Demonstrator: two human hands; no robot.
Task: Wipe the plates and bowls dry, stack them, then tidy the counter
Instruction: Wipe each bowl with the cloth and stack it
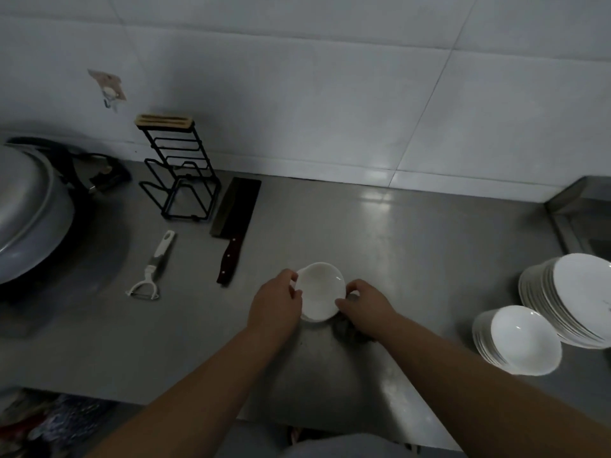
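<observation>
Holding a small white bowl (319, 292) between both hands, mid-counter.

Gripping the bowl's left rim with the left hand (276, 302), fingers curled round the edge; pinching the right rim with the right hand (363, 304), thumb over the lip, with a dark cloth (350, 330) bunched under that palm. Hollow side up, tipped a little toward the camera, resting on or just above the steel counter (413, 259) — cannot tell which. Well off to the right: a stack of white bowls (519, 338) just beside a taller stack of white plates (568, 299). Off to the left, apart from the hands — a cleaver (236, 223), a peeler (152, 269), a black wire rack (180, 173).
</observation>
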